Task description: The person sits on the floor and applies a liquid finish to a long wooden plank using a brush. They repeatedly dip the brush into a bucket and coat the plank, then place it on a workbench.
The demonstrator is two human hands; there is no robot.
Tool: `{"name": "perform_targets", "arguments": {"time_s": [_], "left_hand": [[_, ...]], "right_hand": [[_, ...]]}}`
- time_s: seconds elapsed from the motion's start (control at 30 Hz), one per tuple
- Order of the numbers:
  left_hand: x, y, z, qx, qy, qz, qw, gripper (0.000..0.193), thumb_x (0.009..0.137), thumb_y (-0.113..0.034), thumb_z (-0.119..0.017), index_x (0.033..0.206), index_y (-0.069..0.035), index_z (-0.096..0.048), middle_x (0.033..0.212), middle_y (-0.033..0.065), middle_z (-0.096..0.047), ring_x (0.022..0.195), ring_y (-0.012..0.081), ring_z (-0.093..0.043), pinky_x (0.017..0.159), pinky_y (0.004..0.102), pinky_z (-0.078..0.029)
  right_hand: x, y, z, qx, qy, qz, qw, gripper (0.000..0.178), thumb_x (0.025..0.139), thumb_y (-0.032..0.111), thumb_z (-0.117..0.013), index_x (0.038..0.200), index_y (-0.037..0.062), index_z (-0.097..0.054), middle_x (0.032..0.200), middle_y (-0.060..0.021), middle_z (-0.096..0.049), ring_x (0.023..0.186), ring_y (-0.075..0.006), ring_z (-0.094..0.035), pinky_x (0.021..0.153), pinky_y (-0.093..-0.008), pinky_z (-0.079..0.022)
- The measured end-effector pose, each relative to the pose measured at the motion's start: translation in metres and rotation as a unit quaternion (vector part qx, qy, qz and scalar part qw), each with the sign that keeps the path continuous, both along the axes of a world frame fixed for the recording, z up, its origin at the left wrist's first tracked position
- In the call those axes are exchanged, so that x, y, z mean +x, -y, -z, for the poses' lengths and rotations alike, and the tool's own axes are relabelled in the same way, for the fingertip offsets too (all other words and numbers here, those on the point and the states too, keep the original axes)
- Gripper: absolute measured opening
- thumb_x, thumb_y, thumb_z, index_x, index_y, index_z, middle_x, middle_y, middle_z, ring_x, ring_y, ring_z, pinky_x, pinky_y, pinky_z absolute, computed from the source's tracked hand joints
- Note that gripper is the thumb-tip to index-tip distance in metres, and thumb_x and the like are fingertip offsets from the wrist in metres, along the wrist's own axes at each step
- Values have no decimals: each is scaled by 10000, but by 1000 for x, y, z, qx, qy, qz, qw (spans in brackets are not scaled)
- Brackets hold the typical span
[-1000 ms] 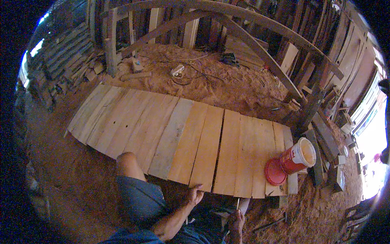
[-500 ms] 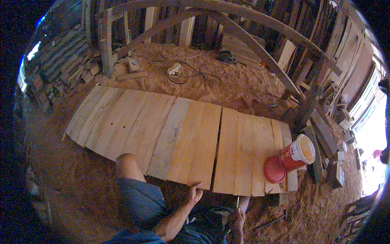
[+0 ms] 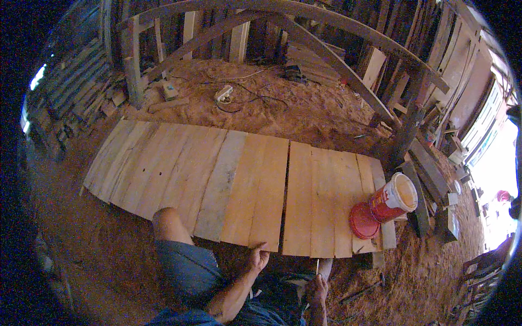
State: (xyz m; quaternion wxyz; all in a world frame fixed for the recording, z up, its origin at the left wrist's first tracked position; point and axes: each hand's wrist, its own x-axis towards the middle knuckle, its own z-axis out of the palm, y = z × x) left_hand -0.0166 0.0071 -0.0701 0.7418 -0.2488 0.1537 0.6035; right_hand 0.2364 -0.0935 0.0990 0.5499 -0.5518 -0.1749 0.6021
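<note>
A row of wooden planks (image 3: 266, 185) lies side by side before me, with a dark gap between two of them. At their near edge, my left hand (image 3: 259, 258) is closed, its fingertips at the border of a plank left of the gap. My right hand (image 3: 316, 289) sits lower and to the right, beneath the front edge. It is closed around a thin pale rod-like tool (image 3: 318, 266) that points up toward the planks; its exact kind is unclear. A red and white bucket (image 3: 385, 205) lies tilted beside a round red lid or base (image 3: 364, 221) on the right-hand planks.
My bent knee (image 3: 168, 224) touches the near edge at left. Beyond the planks, a power strip (image 3: 223, 93) with cables lies on reddish sawdust or soil. A timber frame (image 3: 348, 70) stands at the back. Timber offcuts (image 3: 427, 179) are piled at right, and a dark long-handled tool (image 3: 363, 290) lies on the ground.
The whole view has shifted slightly, so the planks and bucket appear a little higher and further left. Both hands keep nearly the same pose and place.
</note>
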Motion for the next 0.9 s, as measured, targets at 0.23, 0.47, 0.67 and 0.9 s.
{"name": "perform_targets", "arguments": {"time_s": [0.23,0.47,0.67,0.9], "left_hand": [[19,-7,33,62,-70,-92,991,332,793,89,-677,1080,-71,-623,1022,62,-684,947,203,-662,798,346,-586],[7,-2,-19,133,-137,-105,976,424,834,38,-685,1227,-77,-574,1182,75,-651,1103,240,-618,954,395,-538],[3,28,-12,122,-139,10,983,439,909,-340,-680,1264,-120,-545,1259,77,-612,1150,266,-590,978,430,-516],[25,53,-33,238,-310,271,879,805,823,-232,-795,1468,-84,-336,1348,122,-564,1170,296,-604,967,409,-519]], "right_hand": [[2,0,3,5,64,7,998,218,1008,272,-556,839,136,-574,606,44,-462,477,-91,-438,425,-270,-350],[4,-1,5,-9,29,37,999,205,989,283,-565,855,130,-591,617,40,-480,488,-88,-455,429,-255,-365],[20,28,0,34,122,69,990,172,970,292,-586,929,125,-588,681,46,-530,494,-98,-482,431,-250,-403],[128,29,-59,90,80,223,967,109,956,226,-642,961,119,-625,754,34,-577,558,-78,-502,494,-265,-439]]}}
